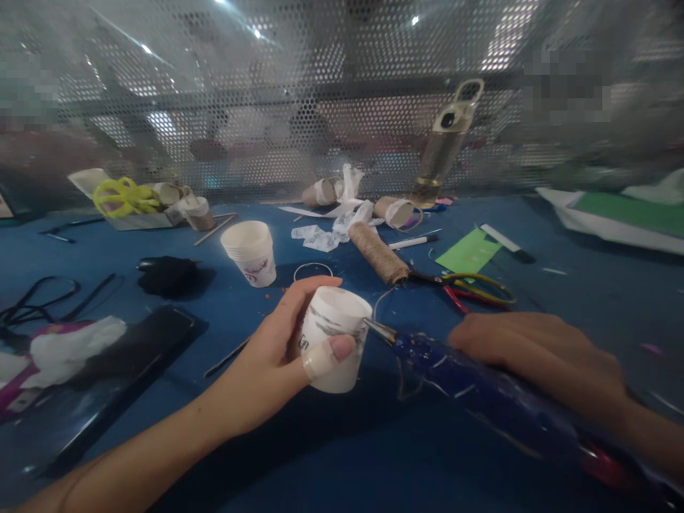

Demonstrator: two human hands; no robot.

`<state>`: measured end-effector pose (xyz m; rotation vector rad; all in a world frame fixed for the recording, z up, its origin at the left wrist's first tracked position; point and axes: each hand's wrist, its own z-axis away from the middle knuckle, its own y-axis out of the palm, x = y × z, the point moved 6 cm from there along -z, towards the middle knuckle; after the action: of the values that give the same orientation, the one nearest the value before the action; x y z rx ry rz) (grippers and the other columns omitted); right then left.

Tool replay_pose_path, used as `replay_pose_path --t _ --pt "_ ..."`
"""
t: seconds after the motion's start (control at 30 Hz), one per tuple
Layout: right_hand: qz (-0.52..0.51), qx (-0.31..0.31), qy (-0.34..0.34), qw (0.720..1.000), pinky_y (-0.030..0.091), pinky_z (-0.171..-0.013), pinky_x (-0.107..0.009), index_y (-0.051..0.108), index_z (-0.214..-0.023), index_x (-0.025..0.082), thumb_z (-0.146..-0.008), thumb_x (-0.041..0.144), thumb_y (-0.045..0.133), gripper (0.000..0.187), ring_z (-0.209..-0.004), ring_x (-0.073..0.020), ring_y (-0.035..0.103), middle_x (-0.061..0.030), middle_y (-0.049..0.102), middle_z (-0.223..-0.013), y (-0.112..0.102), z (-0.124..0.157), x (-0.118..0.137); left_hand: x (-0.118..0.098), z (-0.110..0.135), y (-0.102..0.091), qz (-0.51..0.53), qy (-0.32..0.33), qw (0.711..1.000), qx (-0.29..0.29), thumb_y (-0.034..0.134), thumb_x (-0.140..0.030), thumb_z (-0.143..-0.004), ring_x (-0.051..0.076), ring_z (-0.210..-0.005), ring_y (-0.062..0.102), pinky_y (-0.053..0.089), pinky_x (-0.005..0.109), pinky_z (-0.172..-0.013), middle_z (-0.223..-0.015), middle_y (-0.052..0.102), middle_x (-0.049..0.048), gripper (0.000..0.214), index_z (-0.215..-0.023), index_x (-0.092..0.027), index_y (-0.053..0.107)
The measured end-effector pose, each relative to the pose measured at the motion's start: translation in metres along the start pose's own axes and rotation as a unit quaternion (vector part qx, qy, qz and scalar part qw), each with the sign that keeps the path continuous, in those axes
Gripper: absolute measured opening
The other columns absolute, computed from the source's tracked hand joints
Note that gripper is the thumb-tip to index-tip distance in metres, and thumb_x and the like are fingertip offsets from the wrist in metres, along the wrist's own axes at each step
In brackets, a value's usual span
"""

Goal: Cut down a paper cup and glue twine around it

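My left hand (286,349) is wrapped around a white paper cup (335,377) with dark streaks below its rim. A bandage-like strip circles the thumb, which presses on the cup's near side. On the right, my right hand (539,356) is closed against a blue hot glue gun (459,377), its fingertips partly hidden. The metal nozzle touches, or nearly touches, the right side of the cup's rim. A thin strand hangs below the nozzle. Scissors (481,285) with red and yellow handles lie just beyond my right hand, near a roll of brown twine (378,253).
Stacked paper cups (251,253) stand left of centre. A black phone (122,377) and dark cables (53,296) lie on the left. Twine-wrapped cups (320,192), crumpled white paper (353,221), green paper (470,251) and a bottle (441,157) are farther back, before a perforated metal screen (320,92).
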<state>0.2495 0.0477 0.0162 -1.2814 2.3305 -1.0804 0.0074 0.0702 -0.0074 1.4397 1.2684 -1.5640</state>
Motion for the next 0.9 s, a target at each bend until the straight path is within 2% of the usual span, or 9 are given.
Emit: replay_pose_path --t 0.23,0.43,0.6,0.73,0.9 --pt "-0.028 0.027 -0.065 0.997 0.051 -0.054 -0.026 0.055 -0.097 0.029 -0.110 0.022 0.038 0.022 -0.062 -0.0139 0.070 0.0040 0.072 -0.075 0.001 -0.004 -0.003 -0.001 0.001 0.000 -0.014 0.001 1.000 0.002 0.073 -0.053 -0.095 0.025 -0.108 0.059 0.050 0.034 -0.091 -0.124 0.061 0.0047 0.055 -0.141 -0.035 0.049" --pt "-0.040 0.035 -0.039 0.998 0.051 -0.055 -0.027 0.053 -0.096 0.030 -0.111 0.023 0.036 0.024 -0.061 -0.0152 0.067 0.0028 0.069 -0.075 0.002 -0.002 -0.004 0.000 -0.001 -0.001 0.005 0.005 1.000 -0.005 0.074 -0.052 -0.095 0.024 -0.108 0.059 0.051 0.033 -0.091 -0.124 0.061 0.0044 0.054 -0.140 -0.035 0.051" --pt "-0.011 0.004 -0.019 1.000 0.051 -0.055 -0.027 0.054 -0.096 0.031 -0.108 0.020 0.038 0.023 -0.057 -0.0157 0.065 0.0039 0.068 -0.072 0.000 -0.002 0.001 -0.001 -0.002 0.001 0.043 0.021 0.999 -0.004 0.074 -0.050 -0.095 0.022 -0.109 0.061 0.052 0.030 -0.091 -0.122 0.064 0.0036 0.052 -0.139 -0.034 0.052" --pt "0.009 -0.023 -0.023 0.999 0.051 -0.058 -0.030 0.056 -0.097 0.029 -0.105 0.020 0.043 0.018 -0.064 -0.0182 0.069 0.0005 0.071 -0.079 -0.002 -0.002 0.005 0.000 0.000 0.000 0.033 0.020 0.999 -0.004 0.075 -0.050 -0.095 0.020 -0.107 0.061 0.052 0.028 -0.090 -0.120 0.064 0.0012 0.051 -0.139 -0.036 0.053" --pt "0.013 -0.019 -0.021 0.999 0.049 -0.058 -0.030 0.053 -0.097 0.028 -0.107 0.020 0.041 0.018 -0.069 -0.0188 0.070 -0.0003 0.070 -0.080 -0.003 -0.003 0.008 0.001 0.001 0.000 0.026 0.022 0.999 0.000 0.074 -0.050 -0.095 0.018 -0.106 0.061 0.052 0.026 -0.090 -0.119 0.063 -0.0005 0.050 -0.139 -0.039 0.053"
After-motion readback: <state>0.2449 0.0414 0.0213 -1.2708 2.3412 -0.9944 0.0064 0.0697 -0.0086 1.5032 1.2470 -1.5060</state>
